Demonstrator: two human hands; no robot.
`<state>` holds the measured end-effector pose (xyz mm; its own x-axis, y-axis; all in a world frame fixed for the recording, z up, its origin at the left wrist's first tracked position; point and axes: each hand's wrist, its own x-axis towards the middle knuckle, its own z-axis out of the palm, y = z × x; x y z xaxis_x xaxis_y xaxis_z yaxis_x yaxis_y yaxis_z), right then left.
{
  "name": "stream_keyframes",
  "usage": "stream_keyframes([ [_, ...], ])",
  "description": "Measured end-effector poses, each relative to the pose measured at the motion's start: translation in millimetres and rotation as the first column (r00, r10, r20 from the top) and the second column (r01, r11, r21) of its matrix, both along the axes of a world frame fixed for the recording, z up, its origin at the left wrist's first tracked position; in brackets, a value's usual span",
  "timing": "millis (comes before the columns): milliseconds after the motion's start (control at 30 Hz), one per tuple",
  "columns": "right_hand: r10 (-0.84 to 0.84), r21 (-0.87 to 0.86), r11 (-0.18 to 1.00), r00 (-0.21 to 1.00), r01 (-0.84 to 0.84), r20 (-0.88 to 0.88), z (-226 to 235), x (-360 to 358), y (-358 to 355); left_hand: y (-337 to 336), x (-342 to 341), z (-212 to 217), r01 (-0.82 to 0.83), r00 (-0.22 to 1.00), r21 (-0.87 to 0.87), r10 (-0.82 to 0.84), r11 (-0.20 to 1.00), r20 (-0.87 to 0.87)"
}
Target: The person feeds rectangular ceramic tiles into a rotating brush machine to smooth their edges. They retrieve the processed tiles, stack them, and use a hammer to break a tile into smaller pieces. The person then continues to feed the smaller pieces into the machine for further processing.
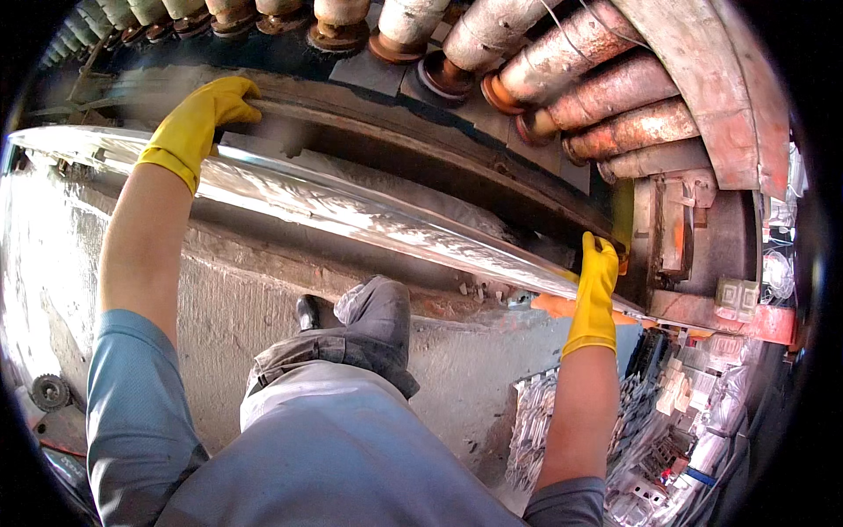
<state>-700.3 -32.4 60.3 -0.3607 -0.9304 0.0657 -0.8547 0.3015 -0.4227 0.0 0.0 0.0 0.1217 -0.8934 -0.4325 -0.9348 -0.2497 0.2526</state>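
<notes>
A long, shiny sheet (369,206), seen almost edge-on, runs from the far left down to the right in front of me. Whether it is metal or glass I cannot tell. My left hand (200,123), in a yellow rubber glove, grips its upper edge near the left end, fingers curled toward the dark beam. Lower down, my right hand (597,290) wears a matching glove and is closed at the sheet's right end, close to the beam's end. The sheet's far face and parts of my fingertips are hidden.
Behind the sheet lies a long dark metal beam (421,145). A row of rusty rollers (562,66) lines the top. Machine framing (676,228) stands at the right. Piled metal parts (544,422) and clutter lie lower right; a gear-like wheel (51,393) is lower left.
</notes>
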Motion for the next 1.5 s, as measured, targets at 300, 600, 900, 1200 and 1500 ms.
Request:
stream_keyframes([
  [300, 0.025, -0.043, 0.999, 0.999, -0.024, 0.020, -12, -16, 11, 16, -5, 0, -0.055, 0.998, -0.040, 0.055, 0.998, 0.006],
  [600, 0.013, -0.048, 0.999, 0.999, -0.010, 0.052, -21, -34, 30, 46, -22, 3, -0.033, 0.999, -0.042, 0.033, 0.999, -0.021],
  [900, 0.006, -0.056, 0.998, 0.998, -0.002, 0.064, -28, -31, 53, 71, -23, -5, -0.048, 0.999, -0.110, 0.047, 0.993, -0.010],
  [1200, 0.022, -0.070, 0.997, 0.999, -0.020, 0.039, -39, -55, 76, 105, -40, 0, -0.073, 0.997, -0.088, 0.074, 0.993, 0.007],
  [1500, 0.023, -0.055, 0.998, 0.999, -0.025, -0.024, -49, -68, 96, 125, -35, -13, -0.012, 1.000, -0.107, 0.012, 0.994, -0.004],
])
